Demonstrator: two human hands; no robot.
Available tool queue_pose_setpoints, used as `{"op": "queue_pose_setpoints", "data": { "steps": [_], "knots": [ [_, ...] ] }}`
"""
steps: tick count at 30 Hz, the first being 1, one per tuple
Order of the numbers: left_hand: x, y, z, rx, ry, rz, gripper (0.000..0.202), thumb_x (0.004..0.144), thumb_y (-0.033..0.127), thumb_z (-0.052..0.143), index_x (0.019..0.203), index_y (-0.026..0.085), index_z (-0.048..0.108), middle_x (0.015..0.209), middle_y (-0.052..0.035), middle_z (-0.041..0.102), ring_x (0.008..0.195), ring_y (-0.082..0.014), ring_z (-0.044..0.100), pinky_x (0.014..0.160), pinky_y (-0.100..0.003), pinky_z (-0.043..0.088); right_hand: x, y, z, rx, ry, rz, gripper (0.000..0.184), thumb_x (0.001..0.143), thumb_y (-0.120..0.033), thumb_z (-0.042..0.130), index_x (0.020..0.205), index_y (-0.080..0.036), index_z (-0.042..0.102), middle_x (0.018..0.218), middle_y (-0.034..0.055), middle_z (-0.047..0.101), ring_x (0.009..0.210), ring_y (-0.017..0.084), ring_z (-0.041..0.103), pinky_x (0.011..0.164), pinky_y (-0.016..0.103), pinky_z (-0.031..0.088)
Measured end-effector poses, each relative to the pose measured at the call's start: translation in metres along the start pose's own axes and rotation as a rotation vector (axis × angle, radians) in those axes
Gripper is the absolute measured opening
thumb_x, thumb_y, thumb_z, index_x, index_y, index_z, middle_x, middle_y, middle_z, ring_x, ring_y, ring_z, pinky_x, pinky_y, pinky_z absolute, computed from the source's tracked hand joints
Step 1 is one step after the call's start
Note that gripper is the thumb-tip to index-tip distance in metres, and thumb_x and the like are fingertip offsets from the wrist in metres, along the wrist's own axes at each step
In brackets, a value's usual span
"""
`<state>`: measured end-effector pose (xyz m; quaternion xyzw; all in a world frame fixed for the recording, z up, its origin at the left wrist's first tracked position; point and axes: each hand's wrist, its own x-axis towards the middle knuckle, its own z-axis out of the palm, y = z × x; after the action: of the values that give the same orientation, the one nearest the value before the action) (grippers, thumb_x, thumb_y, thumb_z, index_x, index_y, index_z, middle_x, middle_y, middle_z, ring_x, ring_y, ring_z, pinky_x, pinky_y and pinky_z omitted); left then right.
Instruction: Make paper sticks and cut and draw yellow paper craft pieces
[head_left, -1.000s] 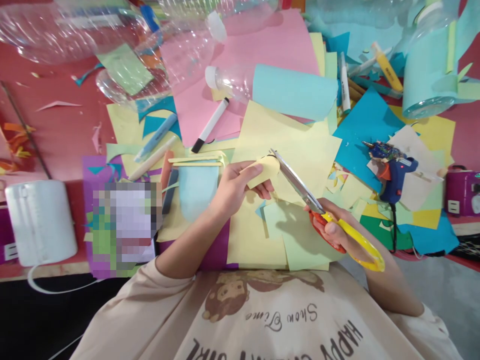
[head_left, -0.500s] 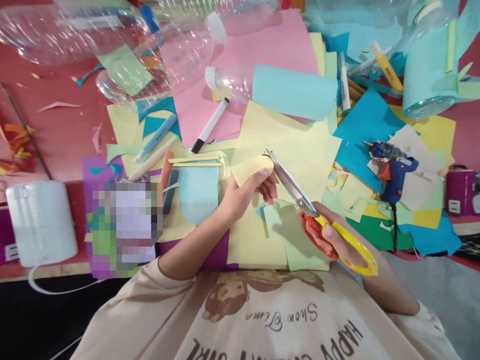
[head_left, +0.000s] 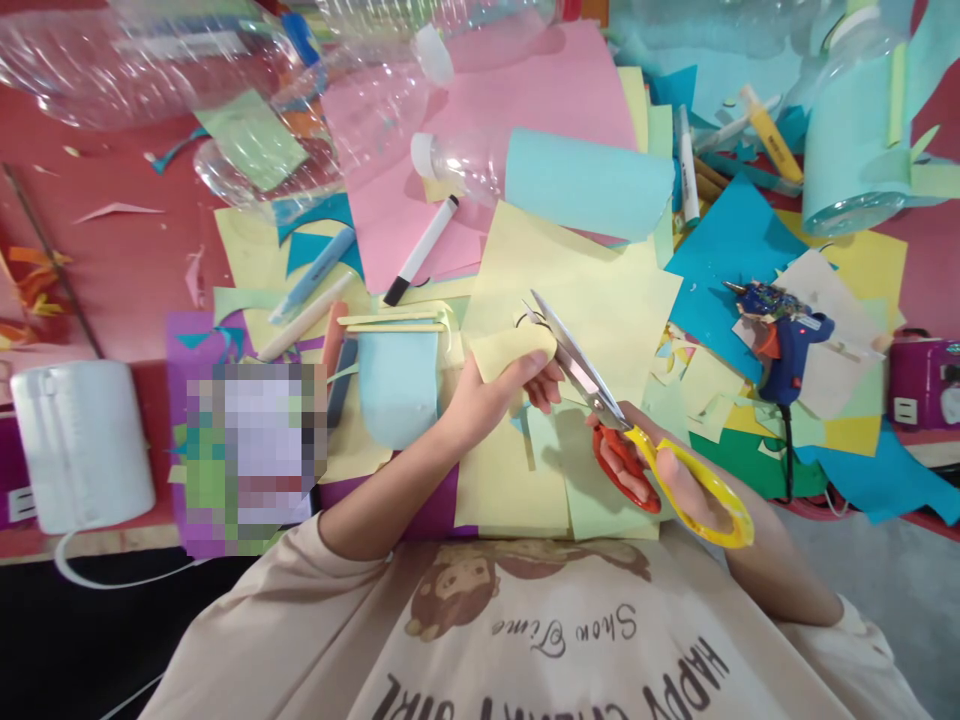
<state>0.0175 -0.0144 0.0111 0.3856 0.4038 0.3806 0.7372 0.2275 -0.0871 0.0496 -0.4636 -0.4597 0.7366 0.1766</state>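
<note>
Between thumb and fingers my left hand (head_left: 499, 392) pinches a small pale yellow paper piece (head_left: 517, 352) with a rounded edge. My right hand (head_left: 675, 480) has its fingers through the handles of the scissors (head_left: 596, 400), one red and one yellow. The scissor blades point up and left, slightly parted, right beside the rounded edge of the paper piece. A thin dark-edged sliver of paper (head_left: 527, 315) shows near the blade tips. Beneath both hands lie large pale yellow sheets (head_left: 592, 270). A light blue paper pocket shape (head_left: 397, 385) lies left of my left hand.
A clear bottle wrapped in light blue paper (head_left: 589, 185) lies beyond my hands, near a black-capped marker (head_left: 421, 250). To the right are a blue glue gun (head_left: 795, 350) and another wrapped bottle (head_left: 855, 140). A white case (head_left: 84, 445) sits at far left.
The paper piece and my left hand have shifted slightly right. The scissor handles have spread and the blades parted a little. A thin paper sliver now shows by the tips.
</note>
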Motion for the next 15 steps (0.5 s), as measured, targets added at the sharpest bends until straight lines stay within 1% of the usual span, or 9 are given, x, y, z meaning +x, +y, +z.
{"op": "queue_pose_setpoints", "data": {
  "steps": [3, 5, 10, 15],
  "knots": [
    [0.0, -0.0005, -0.0011, 0.0, 0.0, 0.006, 0.024, 0.086, 0.026, 0.058, 0.068, 0.013, 0.068, 0.057, 0.0005, 0.067, 0.046, -0.0084, 0.062, 0.047, -0.017, 0.051, 0.0013, 0.0061, 0.0031, 0.147, 0.011, -0.026, 0.071, 0.08, -0.079, 0.039, 0.121, -0.022, 0.045, 0.061, -0.0065, 0.039, 0.045, 0.008, 0.026, 0.041, 0.025, 0.024],
    [0.0005, -0.0008, -0.0023, 0.006, 0.002, 0.008, 0.023, 0.085, 0.026, 0.059, 0.069, 0.013, 0.068, 0.057, 0.0006, 0.067, 0.046, -0.0083, 0.062, 0.047, -0.017, 0.051, 0.0025, 0.0091, 0.0039, 0.204, 0.023, -0.034, 0.072, 0.078, -0.08, 0.042, 0.12, -0.022, 0.046, 0.061, -0.0076, 0.038, 0.043, 0.006, 0.025, 0.04, 0.024, 0.024],
    [0.0015, 0.0005, -0.0034, 0.018, -0.002, -0.01, 0.024, 0.083, 0.029, 0.06, 0.068, 0.013, 0.067, 0.055, 0.0001, 0.066, 0.044, -0.009, 0.06, 0.046, -0.018, 0.051, 0.0025, 0.0051, 0.0025, 0.181, 0.038, 0.002, 0.072, 0.076, -0.08, 0.045, 0.117, -0.021, 0.047, 0.059, -0.008, 0.038, 0.043, 0.006, 0.024, 0.039, 0.023, 0.022],
    [0.0006, 0.0036, -0.0026, 0.057, 0.036, -0.026, 0.025, 0.082, 0.03, 0.058, 0.066, 0.013, 0.066, 0.054, -0.0004, 0.065, 0.045, -0.0102, 0.06, 0.046, -0.021, 0.051, -0.0002, -0.0003, 0.0037, 0.183, 0.067, 0.015, 0.071, 0.075, -0.08, 0.047, 0.115, -0.021, 0.048, 0.058, -0.0085, 0.036, 0.043, 0.006, 0.023, 0.04, 0.024, 0.019]
  ]
}}
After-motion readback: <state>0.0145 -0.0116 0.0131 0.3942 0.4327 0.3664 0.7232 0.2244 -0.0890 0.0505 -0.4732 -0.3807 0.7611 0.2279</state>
